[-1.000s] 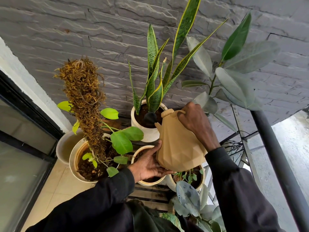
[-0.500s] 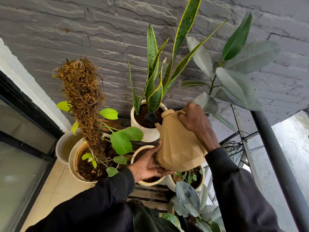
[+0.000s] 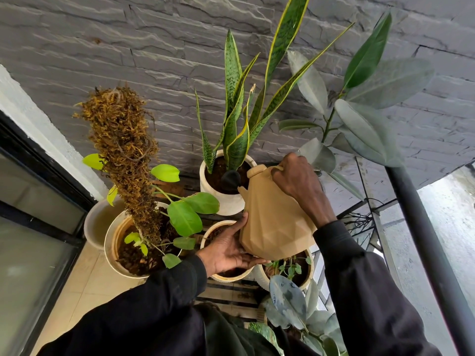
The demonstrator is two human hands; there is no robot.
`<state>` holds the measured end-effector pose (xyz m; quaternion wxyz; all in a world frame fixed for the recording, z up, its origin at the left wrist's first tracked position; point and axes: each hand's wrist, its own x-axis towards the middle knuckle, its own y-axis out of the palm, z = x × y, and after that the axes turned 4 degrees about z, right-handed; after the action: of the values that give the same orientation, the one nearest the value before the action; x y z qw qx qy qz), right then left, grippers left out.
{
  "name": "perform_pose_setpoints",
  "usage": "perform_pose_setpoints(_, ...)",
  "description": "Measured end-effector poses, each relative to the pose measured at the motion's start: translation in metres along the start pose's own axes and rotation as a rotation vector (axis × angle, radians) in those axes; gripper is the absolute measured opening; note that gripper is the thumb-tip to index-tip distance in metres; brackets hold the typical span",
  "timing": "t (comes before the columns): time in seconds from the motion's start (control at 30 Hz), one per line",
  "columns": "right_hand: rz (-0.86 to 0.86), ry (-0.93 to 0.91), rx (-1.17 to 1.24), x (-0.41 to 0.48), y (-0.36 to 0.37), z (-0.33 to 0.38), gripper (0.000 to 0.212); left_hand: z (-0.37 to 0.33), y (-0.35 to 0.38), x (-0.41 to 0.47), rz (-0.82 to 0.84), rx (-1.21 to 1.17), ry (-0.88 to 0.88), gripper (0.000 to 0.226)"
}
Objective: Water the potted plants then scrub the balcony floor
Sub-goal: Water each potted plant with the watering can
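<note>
A tan faceted watering can (image 3: 273, 222) is tilted forward, and its black nozzle (image 3: 230, 178) hangs over the soil of the white snake plant pot (image 3: 224, 201). My right hand (image 3: 299, 186) grips the can's handle from above. My left hand (image 3: 228, 249) supports the can's base from below with spread fingers. The snake plant (image 3: 240, 119) rises against the grey stone wall. A cream pot with a moss pole (image 3: 120, 140) and green leaves stands to the left.
A small cream pot (image 3: 218, 276) sits under my left hand and another small pot (image 3: 307, 277) with seedlings sits under the can. A rubber plant (image 3: 365, 119) spreads at right beside a black railing post (image 3: 431, 253). A glass door (image 3: 28, 227) lines the left; beige floor tiles (image 3: 84, 286) show below.
Almost nothing has moved; both hands keep the can tilted over the snake plant pot, with only a slight camera shift.
</note>
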<state>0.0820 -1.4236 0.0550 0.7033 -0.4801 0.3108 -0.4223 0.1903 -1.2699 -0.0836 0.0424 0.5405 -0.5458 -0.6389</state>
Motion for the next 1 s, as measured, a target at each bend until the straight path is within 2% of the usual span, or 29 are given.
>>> perform_pose_setpoints(0.7, 0.017, -0.037, -0.013, 0.015, 0.001, 0.001, 0.023, -0.006, -0.004, 0.005, 0.02, -0.063, -0.029, 0.089)
perform_pose_setpoints(1.0, -0.025, -0.027, 0.036, 0.0, 0.009, -0.008, 0.023, -0.002, -0.012, 0.009, -0.024, 0.021, -0.003, 0.085)
